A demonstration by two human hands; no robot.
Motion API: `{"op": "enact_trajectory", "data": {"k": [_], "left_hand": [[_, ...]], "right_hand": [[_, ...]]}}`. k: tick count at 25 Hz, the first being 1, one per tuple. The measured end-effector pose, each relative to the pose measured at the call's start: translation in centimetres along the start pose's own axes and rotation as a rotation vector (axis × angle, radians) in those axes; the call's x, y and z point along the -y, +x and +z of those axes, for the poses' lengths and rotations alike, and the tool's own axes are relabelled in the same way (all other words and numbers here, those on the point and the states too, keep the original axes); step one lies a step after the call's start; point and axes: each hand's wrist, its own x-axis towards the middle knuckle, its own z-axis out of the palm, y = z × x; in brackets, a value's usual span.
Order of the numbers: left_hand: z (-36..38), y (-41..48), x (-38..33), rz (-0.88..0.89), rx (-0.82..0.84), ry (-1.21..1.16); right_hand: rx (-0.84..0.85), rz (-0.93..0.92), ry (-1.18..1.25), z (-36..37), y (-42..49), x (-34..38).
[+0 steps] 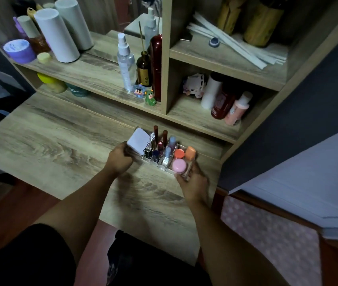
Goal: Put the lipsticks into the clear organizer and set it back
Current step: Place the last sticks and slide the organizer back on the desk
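Clear organizer on the wooden worktop, close to its back right corner just before the lower shelf, stocked with upright lipsticks, a white square compact at its left end and pink and orange jars at its right. Left hand closed in a grip on the left end, right hand seemingly clasping the right end, though blurred. Broad bare worktop open to the left and toward the near edge.
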Motion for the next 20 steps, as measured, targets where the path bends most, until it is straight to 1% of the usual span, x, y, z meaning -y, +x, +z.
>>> {"op": "enact_trajectory", "data": {"k": [7,13,20], "left_hand": [[0.7,0.2,-0.5,-0.027,-0.037,-0.027],[0.9,0.1,0.0,-0.011,-0.051,-0.033],[1.4,0.2,0.3,0.014,-0.017,0.011]], "right_hand": [[0.026,0.013,0.127,-0.3,1.1,-0.9],[-0.017,-0.029,0.086,0.0,1.1,-1.6],[-0.052,-0.048,0.066,0.0,1.2,-2.7]]}}
